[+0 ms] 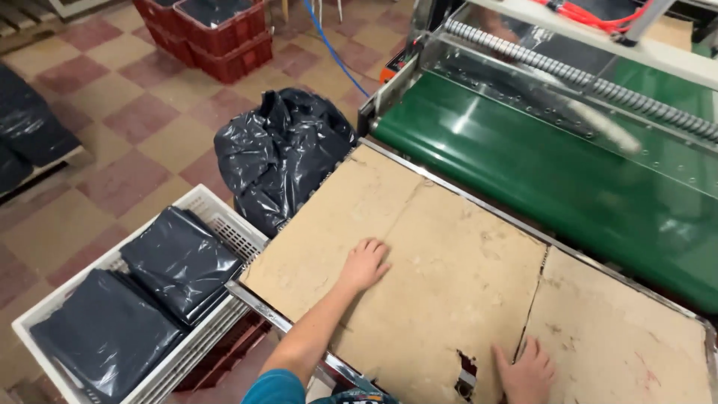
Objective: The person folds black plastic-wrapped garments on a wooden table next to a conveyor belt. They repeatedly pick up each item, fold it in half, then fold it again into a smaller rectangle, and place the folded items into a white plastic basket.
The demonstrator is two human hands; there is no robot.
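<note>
My left hand (364,263) lies flat, fingers apart, on a worn brown cardboard sheet (441,262) that covers a metal-edged worktable. My right hand (526,370) rests palm down on the same cardboard near its front edge, beside a torn crack and a small hole. Neither hand holds anything. Behind the cardboard runs a green conveyor belt (553,172) under a clear plastic guard with a ribbed roller (568,75).
A white plastic crate (217,217) at the left holds flat black plastic packages (179,262). A bulging black bag (280,153) stands between crate and machine. Red crates (224,34) and a blue hose sit on the tiled floor behind.
</note>
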